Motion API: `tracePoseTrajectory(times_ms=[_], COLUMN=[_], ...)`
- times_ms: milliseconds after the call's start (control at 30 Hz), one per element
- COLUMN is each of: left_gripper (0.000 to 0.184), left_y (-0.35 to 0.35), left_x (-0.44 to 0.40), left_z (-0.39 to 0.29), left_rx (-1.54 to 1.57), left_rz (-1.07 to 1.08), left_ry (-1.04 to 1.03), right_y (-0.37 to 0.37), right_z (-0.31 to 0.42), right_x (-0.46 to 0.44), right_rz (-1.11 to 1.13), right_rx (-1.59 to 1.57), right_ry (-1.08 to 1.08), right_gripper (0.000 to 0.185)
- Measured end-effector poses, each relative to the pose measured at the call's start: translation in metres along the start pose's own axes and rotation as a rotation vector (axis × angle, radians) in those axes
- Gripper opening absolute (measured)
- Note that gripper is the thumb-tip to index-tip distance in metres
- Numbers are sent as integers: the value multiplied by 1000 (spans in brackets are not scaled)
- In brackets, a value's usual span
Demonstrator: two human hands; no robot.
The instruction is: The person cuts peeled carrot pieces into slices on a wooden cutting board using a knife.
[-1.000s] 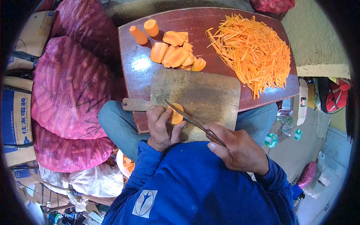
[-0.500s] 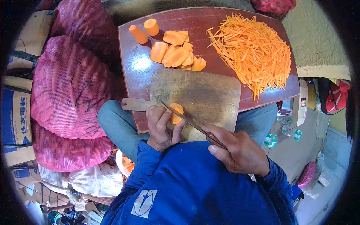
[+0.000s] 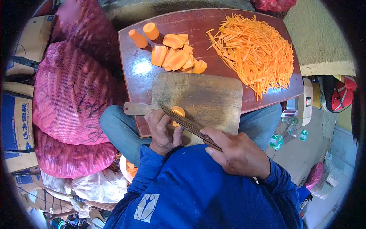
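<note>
My right hand (image 3: 238, 152) grips the handle of a knife (image 3: 185, 124), whose blade points up and left across a round carrot piece (image 3: 178, 111). The fingers and thumb of my left hand (image 3: 162, 131) hold that piece against the wooden cutting board (image 3: 202, 95). The blade partly covers the carrot. Beyond the board, cut carrot chunks (image 3: 177, 59) lie heaped on the red table (image 3: 194, 23). Two carrot pieces stand at their left, one tapered (image 3: 138, 39) and one short (image 3: 151, 31). A large pile of carrot sticks (image 3: 255, 53) covers the table's right part.
Pink mesh sacks (image 3: 72, 91) of carrots are stacked at the left beside cardboard boxes (image 3: 19, 122). A white bowl (image 3: 124, 168) with carrot pieces is below the left knee. Bottles (image 3: 276, 142) stand on the floor at the right, near a red bag (image 3: 343, 95).
The knife's tip has shifted slightly left and its flat side now shows more over the carrot piece. My right hand has moved a little left. The whole view has shifted slightly.
</note>
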State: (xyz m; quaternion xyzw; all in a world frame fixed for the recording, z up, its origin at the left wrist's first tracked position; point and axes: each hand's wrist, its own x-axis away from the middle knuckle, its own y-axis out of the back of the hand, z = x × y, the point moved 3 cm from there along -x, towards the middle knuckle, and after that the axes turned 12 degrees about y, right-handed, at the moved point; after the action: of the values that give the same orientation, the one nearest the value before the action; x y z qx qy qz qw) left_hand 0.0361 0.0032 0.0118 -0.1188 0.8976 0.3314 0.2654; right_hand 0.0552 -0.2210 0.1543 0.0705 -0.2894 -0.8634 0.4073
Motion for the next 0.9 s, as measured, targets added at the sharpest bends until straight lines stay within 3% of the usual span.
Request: tracePoseTrajectory(times_ms=[100, 200, 267, 300, 333, 367, 533, 733, 833, 900], left_gripper=[57, 51, 40, 40, 38, 37, 39, 39, 36, 34], left_y=[-1, -1, 3, 4, 5, 7, 6, 19, 37, 44], left_x=[3, 5, 9, 8, 5, 2, -4, -14, -7, 1], left_z=[3, 7, 16, 16, 19, 21, 17, 13, 17, 19], left_rx=[58, 96, 308, 305, 370, 436, 447, 121, 147, 326], left_rz=[-21, -37, -167, -166, -181, -195, -192, -67, 39, 162], left_ry=[50, 161, 517, 515, 623, 728, 705, 548, 595, 752], right_y=[-1, -1, 5, 10, 10, 11, -6, -29, -30, -29], right_z=[-4, -9, -8, -10, -17, -22, -58, -71, -72, -72], right_x=[-3, 2, 12, 18, 22, 23, 32, 40, 42, 42], right_rz=[-38, -166, -255, -341, -368, -375, -368, -262, -230, -226], right_rx=[-38, -117, -183, -245, -326, -328, -234, -151, -48, -17], right_ry=[46, 127, 75, 26, -139, -134, -139, -115, -113, -101], right_gripper=[47, 45, 45, 45, 44, 44, 43, 47, 48, 48])
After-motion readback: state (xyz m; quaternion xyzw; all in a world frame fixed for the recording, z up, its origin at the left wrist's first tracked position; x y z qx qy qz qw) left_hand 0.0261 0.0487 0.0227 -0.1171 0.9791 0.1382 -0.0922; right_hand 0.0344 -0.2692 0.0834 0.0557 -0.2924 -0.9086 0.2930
